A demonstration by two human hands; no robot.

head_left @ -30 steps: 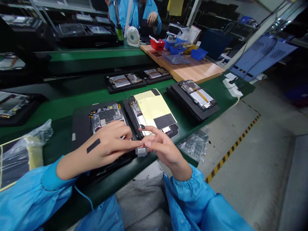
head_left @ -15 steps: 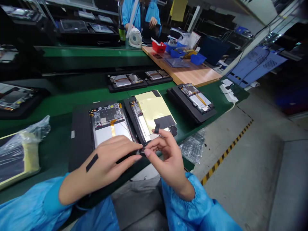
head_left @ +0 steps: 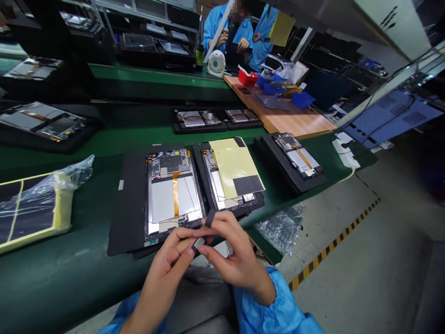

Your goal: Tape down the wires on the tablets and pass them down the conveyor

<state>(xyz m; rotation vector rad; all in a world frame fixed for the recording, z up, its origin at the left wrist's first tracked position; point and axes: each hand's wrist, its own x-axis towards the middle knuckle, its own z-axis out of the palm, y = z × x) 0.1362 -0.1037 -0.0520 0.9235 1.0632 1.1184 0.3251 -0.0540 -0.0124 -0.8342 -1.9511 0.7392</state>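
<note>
Small silver-grey rectangular piece with dark edges [head_left: 199,244], pinched between the fingertips of the left hand [head_left: 171,260] and right hand [head_left: 237,253]; neither is clearly nearer. Its long axis appears oblique, rising toward the right fingers. A black strip [head_left: 210,218] encircles a right finger. The opened tablet with white battery panels [head_left: 163,199] lies just beyond the left hand, on the green bench [head_left: 86,264], lengthwise away from the person.

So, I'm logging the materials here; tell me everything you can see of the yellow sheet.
The yellow sheet looks thin, glossy and roughly rectangular, perhaps coated paper. It has a small black patch at its far right corner, a larger one at its near right. It lies askew on an opened device, leaving the left strip uncovered.
</note>
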